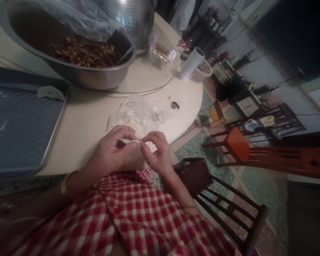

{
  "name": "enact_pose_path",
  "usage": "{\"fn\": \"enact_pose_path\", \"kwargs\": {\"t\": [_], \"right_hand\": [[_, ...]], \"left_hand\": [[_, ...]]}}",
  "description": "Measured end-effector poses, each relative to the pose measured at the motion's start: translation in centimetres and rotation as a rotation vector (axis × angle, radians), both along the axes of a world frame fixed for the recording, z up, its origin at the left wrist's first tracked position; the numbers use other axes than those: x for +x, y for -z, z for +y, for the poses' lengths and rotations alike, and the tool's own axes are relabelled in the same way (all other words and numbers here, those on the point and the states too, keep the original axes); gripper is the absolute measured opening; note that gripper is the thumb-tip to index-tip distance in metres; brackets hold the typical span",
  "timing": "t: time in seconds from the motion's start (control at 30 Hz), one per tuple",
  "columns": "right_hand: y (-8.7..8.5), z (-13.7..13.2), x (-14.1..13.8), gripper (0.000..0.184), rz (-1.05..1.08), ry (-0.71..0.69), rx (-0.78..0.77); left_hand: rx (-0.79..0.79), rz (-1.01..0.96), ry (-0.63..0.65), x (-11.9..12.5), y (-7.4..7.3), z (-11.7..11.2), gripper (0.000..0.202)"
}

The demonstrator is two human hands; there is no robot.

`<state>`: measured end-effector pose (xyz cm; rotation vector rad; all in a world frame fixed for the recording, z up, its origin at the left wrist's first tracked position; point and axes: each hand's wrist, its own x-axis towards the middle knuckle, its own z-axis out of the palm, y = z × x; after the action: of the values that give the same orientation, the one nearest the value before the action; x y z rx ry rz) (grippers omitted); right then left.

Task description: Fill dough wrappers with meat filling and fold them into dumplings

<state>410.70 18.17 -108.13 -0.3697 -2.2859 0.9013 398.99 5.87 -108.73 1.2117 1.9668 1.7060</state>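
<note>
Near the front edge of the table, my left hand point(109, 151) is closed around a pale dumpling wrapper point(132, 141), mostly hidden by the fingers. Thumb and fingertips of my right hand point(159, 153) pinch the wrapper's edge, touching my left fingertips. Just beyond the hands, more pale wrappers point(133, 125) lie on a crumpled clear plastic bag point(146, 108). A large metal bowl point(93, 79) holds dark chopped filling point(86, 53) with a utensil handle leaning at its right side. On the dark tray point(21, 131) at left lies one half-moon dumpling point(51, 92).
A metal colander point(138, 21) stands behind the bowl on a glass turntable. Farther right are a wrapped package point(162, 53), a white roll point(192, 63), a white basket point(204, 71) and red scissors point(182, 44). Wooden chairs point(236, 144) stand on the floor at right.
</note>
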Motion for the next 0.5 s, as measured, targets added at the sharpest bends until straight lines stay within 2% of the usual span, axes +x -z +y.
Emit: {"fn": "enact_pose_path", "kwargs": {"t": [0.27, 0.37, 0.5], "right_hand": [[0.3, -0.4, 0.0, 0.006, 0.077, 0.096, 0.385], [0.7, -0.3, -0.3, 0.006, 0.084, 0.173, 0.411], [1.1, -0.2, -0.4, 0.007, 0.079, 0.202, 0.355]], "left_hand": [[0.028, -0.018, -0.005, 0.1, 0.1, 0.1, 0.003], [0.023, -0.038, 0.017, 0.2, 0.2, 0.2, 0.004], [-0.001, -0.044, 0.056, 0.1, 0.4, 0.2, 0.002]]}}
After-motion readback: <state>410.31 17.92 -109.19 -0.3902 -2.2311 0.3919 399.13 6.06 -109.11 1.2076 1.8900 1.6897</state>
